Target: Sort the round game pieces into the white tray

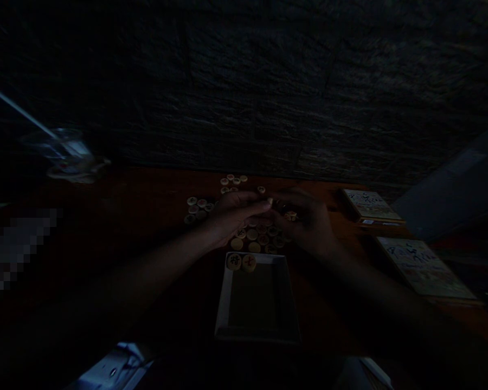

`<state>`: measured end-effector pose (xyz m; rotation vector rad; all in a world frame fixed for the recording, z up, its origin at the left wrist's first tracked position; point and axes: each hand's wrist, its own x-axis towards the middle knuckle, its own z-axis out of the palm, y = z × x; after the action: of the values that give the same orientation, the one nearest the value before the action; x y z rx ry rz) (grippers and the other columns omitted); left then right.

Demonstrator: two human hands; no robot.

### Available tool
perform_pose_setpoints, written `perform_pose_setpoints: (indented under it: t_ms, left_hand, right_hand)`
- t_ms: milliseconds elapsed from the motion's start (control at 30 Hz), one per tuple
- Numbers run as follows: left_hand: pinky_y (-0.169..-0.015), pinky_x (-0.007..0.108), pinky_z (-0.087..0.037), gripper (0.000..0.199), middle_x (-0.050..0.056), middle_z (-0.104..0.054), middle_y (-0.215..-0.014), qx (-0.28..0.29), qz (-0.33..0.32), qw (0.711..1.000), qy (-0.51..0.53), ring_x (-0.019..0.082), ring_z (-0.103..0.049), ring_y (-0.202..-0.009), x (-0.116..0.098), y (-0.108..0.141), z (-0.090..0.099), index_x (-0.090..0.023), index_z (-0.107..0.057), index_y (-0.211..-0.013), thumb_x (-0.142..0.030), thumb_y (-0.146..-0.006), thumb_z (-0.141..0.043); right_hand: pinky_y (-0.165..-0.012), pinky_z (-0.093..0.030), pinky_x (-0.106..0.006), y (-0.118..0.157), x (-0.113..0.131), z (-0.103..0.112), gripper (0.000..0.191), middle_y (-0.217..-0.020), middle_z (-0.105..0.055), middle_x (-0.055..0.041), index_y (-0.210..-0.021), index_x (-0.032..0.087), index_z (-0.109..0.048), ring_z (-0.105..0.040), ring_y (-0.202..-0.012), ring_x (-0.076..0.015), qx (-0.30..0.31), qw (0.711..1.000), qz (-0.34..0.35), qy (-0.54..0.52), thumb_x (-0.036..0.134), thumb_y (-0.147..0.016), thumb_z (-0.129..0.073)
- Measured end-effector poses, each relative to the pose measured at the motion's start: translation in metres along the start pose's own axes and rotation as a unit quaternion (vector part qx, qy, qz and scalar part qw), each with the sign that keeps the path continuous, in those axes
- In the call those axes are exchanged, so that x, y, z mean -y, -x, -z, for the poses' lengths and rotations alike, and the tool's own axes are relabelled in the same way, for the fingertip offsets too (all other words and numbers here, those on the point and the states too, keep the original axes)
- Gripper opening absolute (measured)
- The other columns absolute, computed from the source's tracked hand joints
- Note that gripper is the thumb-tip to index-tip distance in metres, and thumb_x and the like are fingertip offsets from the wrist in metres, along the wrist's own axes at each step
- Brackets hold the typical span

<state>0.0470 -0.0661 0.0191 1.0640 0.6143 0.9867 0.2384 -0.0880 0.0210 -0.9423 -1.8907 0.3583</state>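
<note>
We take the white tray [222, 309] as reference. Inside its far left corner we see a black-marked disc [233, 262] beside a red-marked disc [249, 263]. Beyond the tray lie loose discs [251, 234], partly hidden by the hands. Above them, the left hand [238, 214] and right hand [311, 225] come together, fingers bent; a small pale piece [270, 201] shows at their fingertips. Too dark: we cannot tell which hand grips it, nor whether either is closed. Right of the tray we record two flat boxes [427, 265].
</note>
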Motion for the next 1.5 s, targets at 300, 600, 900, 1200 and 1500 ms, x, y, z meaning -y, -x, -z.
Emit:
perform_pose_setpoints:
  t_ms: [300, 600, 900, 1200, 1500]
  left_hand:
    - [-0.08, 0.033, -0.063, 0.023, 0.007, -0.078, -0.092, -0.016, -0.016, 1.0, -0.021, 0.017, -0.075, -0.082, 0.003, -0.001, 0.0, -0.014, -0.076, -0.09, -0.027, -0.075, -0.087]
    - [-0.074, 0.032, -0.064, 0.026, 0.008, -0.079, -0.09, -0.018, -0.048, 0.995, -0.09, 0.018, -0.076, -0.078, 0.003, 0.0, 0.002, -0.015, -0.078, -0.094, -0.038, -0.081, -0.081]
    - [-0.071, 0.031, -0.064, 0.033, 0.008, -0.079, -0.096, -0.019, -0.096, 0.984, -0.146, 0.02, -0.077, -0.079, 0.003, 0.003, 0.003, -0.017, -0.073, -0.108, -0.033, -0.08, -0.082]
    - [-0.072, 0.032, -0.064, 0.024, 0.008, -0.08, -0.103, -0.037, -0.119, 0.977, -0.171, 0.02, -0.077, -0.08, 0.003, 0.004, 0.001, -0.021, -0.078, -0.107, -0.031, -0.085, -0.077]
    - [-0.078, 0.032, -0.065, 0.027, 0.01, -0.078, -0.116, -0.003, -0.167, 0.955, -0.247, 0.021, -0.077, -0.091, 0.003, 0.008, -0.001, -0.019, -0.078, -0.115, -0.029, -0.094, -0.066]
  right_hand:
    - [-0.071, -0.055, -0.032, -0.001, 0.002, 0.003, 0.026, -0.093, -0.073, -0.0057, -0.111, 0.024, -0.078, -0.068, -0.079, -0.019, 0.001, 0.999, -0.007, 0.031, 0.035, -0.087, -0.075]
    - [-0.068, -0.057, -0.031, -0.001, 0.0, -0.005, 0.032, -0.089, -0.079, -0.0067, -0.095, 0.02, -0.079, -0.072, -0.077, -0.0205, -0.013, 0.979, -0.154, -0.133, 0.047, -0.078, -0.085]
    - [-0.063, -0.056, -0.03, -0.006, 0.001, -0.005, 0.032, -0.076, -0.077, -0.004, -0.088, 0.021, -0.081, -0.069, -0.065, -0.0174, -0.02, 0.939, -0.239, -0.246, 0.05, -0.075, -0.085]
    - [-0.064, -0.058, -0.031, -0.004, 0.001, -0.006, 0.032, -0.085, -0.079, -0.0045, -0.09, 0.022, -0.079, -0.07, -0.067, -0.017, -0.01, 0.935, -0.245, -0.256, 0.046, -0.071, -0.089]
    - [-0.056, -0.054, -0.024, -0.002, 0.001, -0.008, 0.031, -0.076, -0.076, -0.0031, -0.083, 0.018, -0.075, -0.068, -0.061, -0.014, 0.01, 0.923, -0.256, -0.287, 0.044, -0.072, -0.089]
